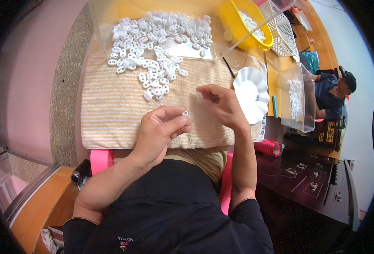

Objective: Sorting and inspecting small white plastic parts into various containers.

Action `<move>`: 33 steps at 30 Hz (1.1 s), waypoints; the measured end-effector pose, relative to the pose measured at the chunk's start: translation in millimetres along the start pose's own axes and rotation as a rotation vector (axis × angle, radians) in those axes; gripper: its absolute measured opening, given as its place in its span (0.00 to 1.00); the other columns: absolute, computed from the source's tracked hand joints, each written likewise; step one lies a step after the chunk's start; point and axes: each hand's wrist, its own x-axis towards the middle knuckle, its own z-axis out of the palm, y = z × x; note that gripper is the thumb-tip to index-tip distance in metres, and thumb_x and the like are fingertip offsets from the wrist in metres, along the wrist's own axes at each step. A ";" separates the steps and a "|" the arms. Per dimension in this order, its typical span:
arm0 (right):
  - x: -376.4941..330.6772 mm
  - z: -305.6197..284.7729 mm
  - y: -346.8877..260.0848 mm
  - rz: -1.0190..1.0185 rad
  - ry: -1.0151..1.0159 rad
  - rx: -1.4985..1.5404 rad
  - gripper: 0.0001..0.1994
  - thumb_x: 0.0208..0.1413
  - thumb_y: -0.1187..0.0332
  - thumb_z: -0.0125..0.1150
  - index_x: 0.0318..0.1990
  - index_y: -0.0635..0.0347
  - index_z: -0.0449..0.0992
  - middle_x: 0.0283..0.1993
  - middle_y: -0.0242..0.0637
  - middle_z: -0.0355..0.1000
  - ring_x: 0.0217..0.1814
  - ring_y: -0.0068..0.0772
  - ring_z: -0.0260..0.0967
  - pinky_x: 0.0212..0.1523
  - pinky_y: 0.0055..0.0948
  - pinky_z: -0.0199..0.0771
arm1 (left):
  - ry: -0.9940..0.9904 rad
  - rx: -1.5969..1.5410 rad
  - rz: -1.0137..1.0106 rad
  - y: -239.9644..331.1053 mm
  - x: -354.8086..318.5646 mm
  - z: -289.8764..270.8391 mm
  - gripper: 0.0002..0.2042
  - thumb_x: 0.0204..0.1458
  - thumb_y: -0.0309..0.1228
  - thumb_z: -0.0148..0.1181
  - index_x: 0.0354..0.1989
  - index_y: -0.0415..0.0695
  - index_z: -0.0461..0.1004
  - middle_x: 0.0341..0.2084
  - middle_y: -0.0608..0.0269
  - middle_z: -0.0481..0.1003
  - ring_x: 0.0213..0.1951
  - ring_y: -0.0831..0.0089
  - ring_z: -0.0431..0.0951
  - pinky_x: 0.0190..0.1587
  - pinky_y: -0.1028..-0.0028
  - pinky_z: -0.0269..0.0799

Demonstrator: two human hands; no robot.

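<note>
My left hand (163,129) pinches a small white plastic piece (186,114) between thumb and fingertips, above the striped towel. My right hand (221,106) is slightly blurred, a little farther off and to the right. Between its thumb and forefinger shows another small white plastic piece (199,96), whose shape is unclear. Beyond my hands lies a large heap of white oval plastic pieces with two holes each (153,38). A smaller cluster (155,82) trails from the heap toward my left hand.
Beige striped towel (115,106) covers the tabletop. To the right stand a white scalloped dish (254,95), a dark thin stick (228,67) and a clear bin (307,103) with white pieces. Farther back are a yellow tub (229,25) and white basket (282,36). Another person (333,93) sits at right.
</note>
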 end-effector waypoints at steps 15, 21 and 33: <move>-15.1 15.8 -6.7 0.116 -0.137 0.682 0.15 0.51 0.79 0.64 0.48 0.67 0.75 0.40 0.33 0.76 0.41 0.20 0.72 0.44 0.19 0.72 | 0.007 0.003 0.003 3.4 1.7 -0.4 0.07 0.52 0.22 0.61 0.39 0.37 0.75 0.34 0.60 0.78 0.36 0.76 0.78 0.41 0.77 0.76; -15.3 17.0 -4.5 0.113 -0.151 0.727 0.14 0.51 0.79 0.64 0.47 0.68 0.75 0.40 0.36 0.77 0.41 0.22 0.74 0.44 0.21 0.74 | 0.008 0.006 0.005 2.2 2.2 -1.5 0.07 0.52 0.22 0.61 0.39 0.37 0.75 0.34 0.60 0.78 0.36 0.76 0.78 0.41 0.77 0.75; -16.9 17.5 -3.4 0.132 -0.167 0.761 0.15 0.52 0.77 0.65 0.48 0.68 0.75 0.39 0.34 0.77 0.39 0.20 0.74 0.41 0.19 0.73 | 0.012 0.003 0.011 0.4 2.9 -1.8 0.08 0.52 0.21 0.61 0.40 0.37 0.74 0.33 0.59 0.79 0.34 0.76 0.78 0.40 0.78 0.75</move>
